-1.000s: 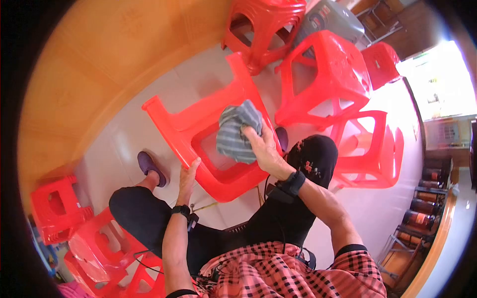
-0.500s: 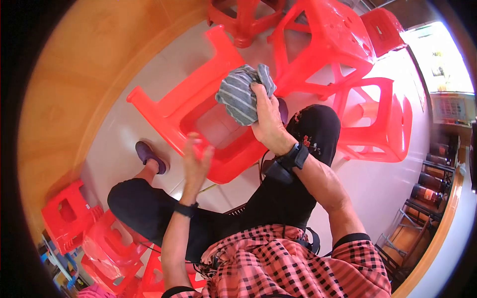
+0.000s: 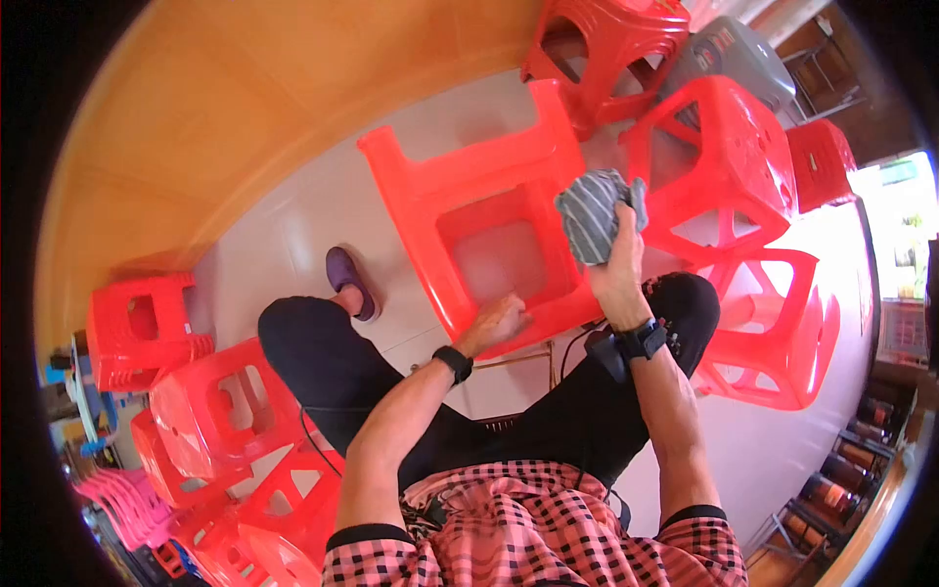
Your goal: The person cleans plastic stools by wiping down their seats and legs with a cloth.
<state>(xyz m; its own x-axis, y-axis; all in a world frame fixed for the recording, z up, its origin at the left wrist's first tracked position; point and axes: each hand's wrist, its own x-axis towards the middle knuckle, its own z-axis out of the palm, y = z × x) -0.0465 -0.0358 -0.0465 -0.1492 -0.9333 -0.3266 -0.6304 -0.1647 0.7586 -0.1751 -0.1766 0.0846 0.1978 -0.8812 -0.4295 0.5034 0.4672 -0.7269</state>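
A red plastic stool [image 3: 469,158] lies tipped over between my knees, with its legs pointing away from me and an opening in its near part. My left hand [image 3: 497,321] is closed on the near edge of this stool, fingers curled over it. In my right hand [image 3: 618,274] is a bunched grey cloth [image 3: 590,217] with white stripes. The cloth is at the stool's right side; whether it presses on the plastic I cannot tell.
More red stools [image 3: 724,157] stand close by on the right, and a grey bin-like object [image 3: 734,64] is behind them. Stacked red stools [image 3: 142,328] are at the left. A wooden panel [image 3: 274,108] runs along the far left. Bottles [image 3: 841,479] fill a rack at the right.
My left hand has come down from the air onto the stool's near edge. The stool has turned slightly, and the view has shifted. The cloth stays in my right hand.
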